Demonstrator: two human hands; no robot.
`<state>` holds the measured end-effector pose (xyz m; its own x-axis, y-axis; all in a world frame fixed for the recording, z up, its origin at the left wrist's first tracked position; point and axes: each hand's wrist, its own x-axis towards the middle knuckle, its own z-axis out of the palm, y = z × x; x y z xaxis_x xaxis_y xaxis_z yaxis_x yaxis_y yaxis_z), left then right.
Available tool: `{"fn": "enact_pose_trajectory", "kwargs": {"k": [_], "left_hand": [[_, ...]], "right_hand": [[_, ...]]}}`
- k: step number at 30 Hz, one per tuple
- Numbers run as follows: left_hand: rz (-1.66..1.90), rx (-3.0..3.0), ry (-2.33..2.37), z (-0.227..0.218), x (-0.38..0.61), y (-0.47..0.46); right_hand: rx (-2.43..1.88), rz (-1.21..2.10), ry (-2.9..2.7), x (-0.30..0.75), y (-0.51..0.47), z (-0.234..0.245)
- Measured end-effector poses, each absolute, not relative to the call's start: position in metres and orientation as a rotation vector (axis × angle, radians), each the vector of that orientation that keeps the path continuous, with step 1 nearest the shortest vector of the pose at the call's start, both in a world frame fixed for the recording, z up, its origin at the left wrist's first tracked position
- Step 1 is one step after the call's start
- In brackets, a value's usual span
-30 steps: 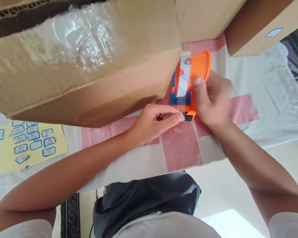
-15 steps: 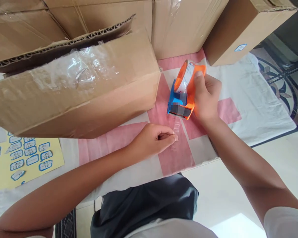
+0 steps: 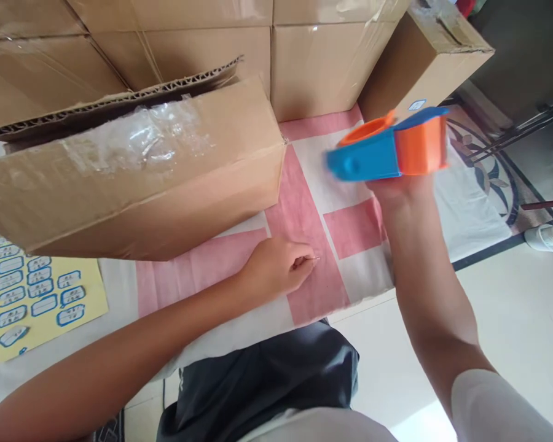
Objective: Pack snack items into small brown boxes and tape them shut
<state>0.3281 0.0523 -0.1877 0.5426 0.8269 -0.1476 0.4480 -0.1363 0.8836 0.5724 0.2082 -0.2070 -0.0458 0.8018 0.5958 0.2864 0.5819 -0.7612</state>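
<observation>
My right hand (image 3: 399,187) grips an orange and blue tape dispenser (image 3: 387,149), lifted off the cloth and blurred by motion, to the right of an open cardboard box (image 3: 133,178). My left hand (image 3: 279,267) rests on the pink and white cloth (image 3: 304,215), its thumb and fingers pinched on the end of a clear tape strip (image 3: 314,259). The strip itself is almost invisible between hand and dispenser. The box lies on its side with crumpled clear tape on its upper face and a raised corrugated flap.
Sealed cardboard boxes (image 3: 313,55) are stacked behind, with another box (image 3: 424,55) at the right. A yellow sheet of blue-edged labels (image 3: 32,294) lies at the left. A patterned rug and a white cup (image 3: 548,236) are on the floor at the right.
My right hand has lifted the dispenser up and to the right, away from my left hand. My left hand keeps its pinch and has drawn back toward me.
</observation>
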Motion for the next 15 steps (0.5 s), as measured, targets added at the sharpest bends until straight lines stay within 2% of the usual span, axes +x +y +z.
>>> {"fn": "enact_pose_trajectory", "kwargs": {"k": [4,9,13,15], "left_hand": [[0.535,1.695,1.009,-0.192,0.322,0.051],[0.627,1.645,0.987,-0.194,0.317,0.052],[0.698,1.628,0.980,-0.195,0.315,0.049],[0.735,1.630,0.982,-0.196,0.315,0.047]], "right_hand": [[-1.033,0.411,-1.230,0.567,0.211,-0.209],[-1.116,0.489,-1.563,0.540,0.201,-0.214],[-1.112,0.241,-1.408,0.542,0.164,-0.180],[-1.152,0.337,-1.487,0.540,0.132,-0.162]]}}
